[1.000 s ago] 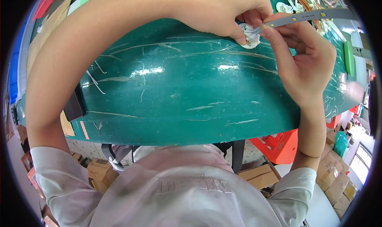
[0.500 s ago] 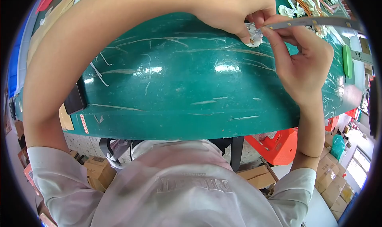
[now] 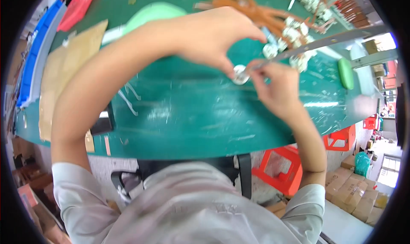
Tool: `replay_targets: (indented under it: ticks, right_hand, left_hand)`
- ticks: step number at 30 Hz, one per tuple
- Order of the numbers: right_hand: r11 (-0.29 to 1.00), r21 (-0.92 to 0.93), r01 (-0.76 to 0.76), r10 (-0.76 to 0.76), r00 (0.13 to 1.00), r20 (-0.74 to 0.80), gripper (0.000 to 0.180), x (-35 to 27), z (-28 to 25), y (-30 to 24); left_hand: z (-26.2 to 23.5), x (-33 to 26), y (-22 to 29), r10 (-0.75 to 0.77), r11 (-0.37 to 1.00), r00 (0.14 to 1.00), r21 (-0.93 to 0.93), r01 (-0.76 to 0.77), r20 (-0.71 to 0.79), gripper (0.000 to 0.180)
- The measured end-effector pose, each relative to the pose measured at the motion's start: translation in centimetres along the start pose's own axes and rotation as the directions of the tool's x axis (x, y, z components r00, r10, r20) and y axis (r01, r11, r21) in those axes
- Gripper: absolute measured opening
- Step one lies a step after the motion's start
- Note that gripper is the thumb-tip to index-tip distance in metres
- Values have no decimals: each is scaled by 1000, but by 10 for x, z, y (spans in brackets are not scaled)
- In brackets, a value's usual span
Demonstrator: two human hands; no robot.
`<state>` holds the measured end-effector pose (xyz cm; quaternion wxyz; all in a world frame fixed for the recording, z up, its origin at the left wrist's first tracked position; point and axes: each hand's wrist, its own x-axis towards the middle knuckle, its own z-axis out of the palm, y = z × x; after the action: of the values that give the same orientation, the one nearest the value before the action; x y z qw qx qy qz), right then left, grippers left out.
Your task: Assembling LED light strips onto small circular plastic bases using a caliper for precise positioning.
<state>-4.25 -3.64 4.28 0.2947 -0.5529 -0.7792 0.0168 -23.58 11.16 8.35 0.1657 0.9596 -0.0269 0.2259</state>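
A small round white part [image 3: 240,75] sits over the green tabletop, its details blurred. My left hand [image 3: 213,39] reaches in from the left with thumb and fingers spread wide. Its thumb tip is at the left rim of the white part; whether it touches cannot be told. Against the right side of that part, my right hand [image 3: 279,86] pinches the end of a long narrow grey strip [image 3: 324,42] with spaced pale spots. The strip runs up over the hand toward the far right.
Brown strips [image 3: 256,9] and a pile of small white parts [image 3: 294,34] lie beyond my hands. A green oval piece [image 3: 346,73] is at the right. Cardboard [image 3: 72,69], a black object [image 3: 103,123] and white wires [image 3: 128,101] lie left. Red stools [image 3: 282,171] stand below the edge.
The view has shifted, showing more of the table's far side. My left fingers have spread away from the white part, which they pinched before. My right hand still pinches the strip beside it.
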Motion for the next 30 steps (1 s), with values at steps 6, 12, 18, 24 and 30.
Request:
replay_targets:
  ticks: [6, 12, 18, 24, 30]
  right_hand:
    - [950, 272, -153, 208, 960, -186, 13, 96, -45, 73]
    - [924, -61, -377, 342, 889, -305, 24, 241, -8, 217]
    - [906, -127, -403, 334, 868, -369, 20, 338, 57, 272]
    - [884, -179, -432, 363, 875, -320, 18, 389, 98, 295]
    - [843, -225, -489, 425, 861, -279, 21, 387, 105, 302]
  left_hand:
    - [-101, -71, 48, -183, 971, 952, 109, 215, -244, 45]
    - [-116, -146, 73, -426, 903, 887, -20, 429, -182, 36]
    - [-124, -177, 58, -500, 861, 838, -16, 509, -220, 34]
    - [-122, -193, 42, -533, 843, 816, -63, 534, -223, 30]
    - [-134, -193, 35, -536, 833, 813, 14, 553, -226, 30]
